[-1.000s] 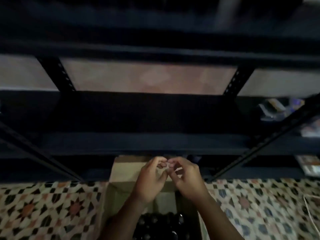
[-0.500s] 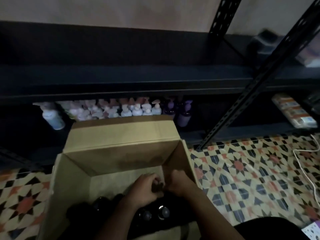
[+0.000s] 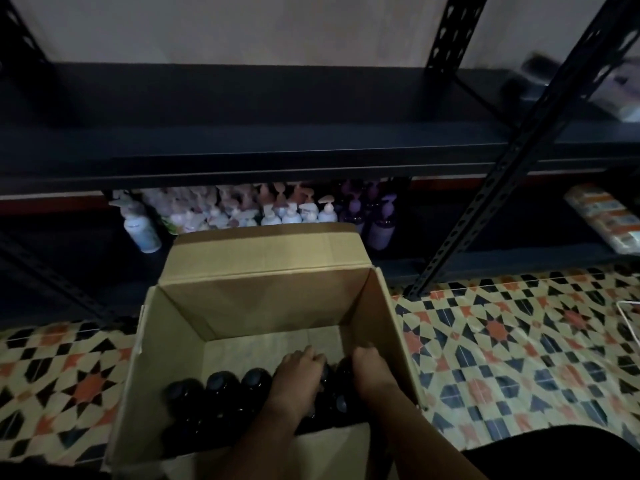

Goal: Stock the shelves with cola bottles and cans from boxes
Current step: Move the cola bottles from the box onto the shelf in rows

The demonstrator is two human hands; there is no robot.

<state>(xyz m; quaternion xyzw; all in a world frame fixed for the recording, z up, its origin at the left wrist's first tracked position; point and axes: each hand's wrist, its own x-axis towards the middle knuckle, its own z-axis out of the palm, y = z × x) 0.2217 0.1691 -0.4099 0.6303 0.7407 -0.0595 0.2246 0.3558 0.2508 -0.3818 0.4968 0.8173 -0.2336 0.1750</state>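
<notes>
Down inside the cardboard box (image 3: 263, 306), both hands had reached the dark cola bottles (image 3: 221, 386) packed along its near wall. The left hand (image 3: 298, 375) had its fingers curled over one bottle top; the right hand (image 3: 372, 370) likewise curled over a neighbour beside the box's right wall (how firm either hold was, I cannot tell). Lifted by the tops alone, a bottle might slip or knock its neighbours, I judged. Beyond the box, the dark shelf (image 3: 277, 147) waited.
</notes>
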